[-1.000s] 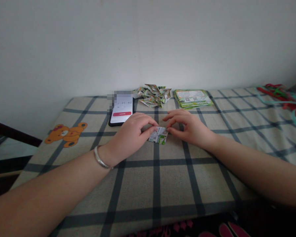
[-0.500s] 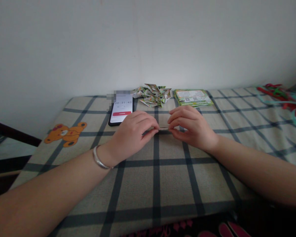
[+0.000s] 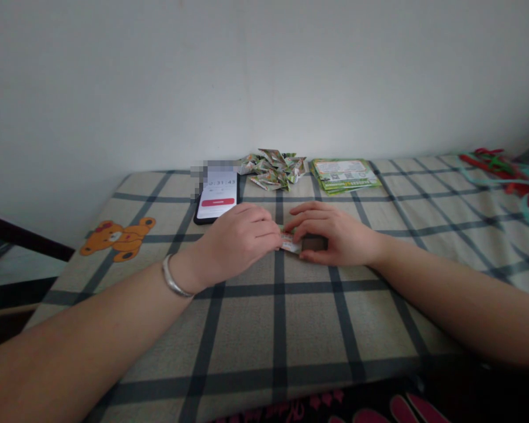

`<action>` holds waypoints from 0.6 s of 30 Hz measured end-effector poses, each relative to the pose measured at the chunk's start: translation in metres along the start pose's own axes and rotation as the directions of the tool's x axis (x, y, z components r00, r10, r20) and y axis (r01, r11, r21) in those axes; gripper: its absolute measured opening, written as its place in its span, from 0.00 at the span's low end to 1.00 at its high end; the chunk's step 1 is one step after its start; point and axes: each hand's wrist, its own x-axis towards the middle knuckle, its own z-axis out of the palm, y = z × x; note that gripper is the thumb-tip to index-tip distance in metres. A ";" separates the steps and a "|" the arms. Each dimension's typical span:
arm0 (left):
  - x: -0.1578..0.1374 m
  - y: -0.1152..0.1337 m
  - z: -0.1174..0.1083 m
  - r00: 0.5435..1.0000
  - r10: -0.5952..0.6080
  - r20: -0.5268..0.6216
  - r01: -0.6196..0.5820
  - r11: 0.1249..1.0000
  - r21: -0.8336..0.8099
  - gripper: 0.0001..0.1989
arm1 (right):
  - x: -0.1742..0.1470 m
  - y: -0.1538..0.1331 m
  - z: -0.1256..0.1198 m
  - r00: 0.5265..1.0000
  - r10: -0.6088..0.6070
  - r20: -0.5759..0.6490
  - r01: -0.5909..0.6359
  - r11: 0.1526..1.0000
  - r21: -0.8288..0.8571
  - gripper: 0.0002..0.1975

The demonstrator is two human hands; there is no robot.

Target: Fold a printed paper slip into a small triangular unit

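Note:
A small folded piece of printed green-and-white paper (image 3: 290, 242) lies on the plaid cloth, mostly hidden between my fingers. My left hand (image 3: 235, 241), with a silver bangle on its wrist, pinches the paper's left end. From the other side my right hand (image 3: 335, 235) presses down on the paper, its fingers spread flat over it. The two hands touch at the fingertips.
A phone (image 3: 218, 197) with a lit timer screen lies behind my left hand. Farther back sit a pile of folded paper pieces (image 3: 273, 167) and a stack of green flyers (image 3: 344, 174). Red and green ribbons (image 3: 506, 170) lie at far right. The wall is close behind.
The paper was open and visible a second ago; it has been folded smaller. My hands have come together and my right hand has flattened onto it.

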 end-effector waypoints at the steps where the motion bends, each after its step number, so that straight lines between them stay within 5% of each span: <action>1: 0.000 -0.001 0.000 1.000 -0.002 0.001 0.002 1.000 -0.020 0.11 | 0.000 0.001 0.000 1.000 0.015 -0.010 -0.015 1.000 0.012 0.09; 18: -0.003 -0.004 0.011 0.989 -0.142 0.046 0.148 0.976 -0.161 0.10 | -0.003 0.005 0.004 0.993 0.118 0.012 -0.116 0.989 -0.087 0.18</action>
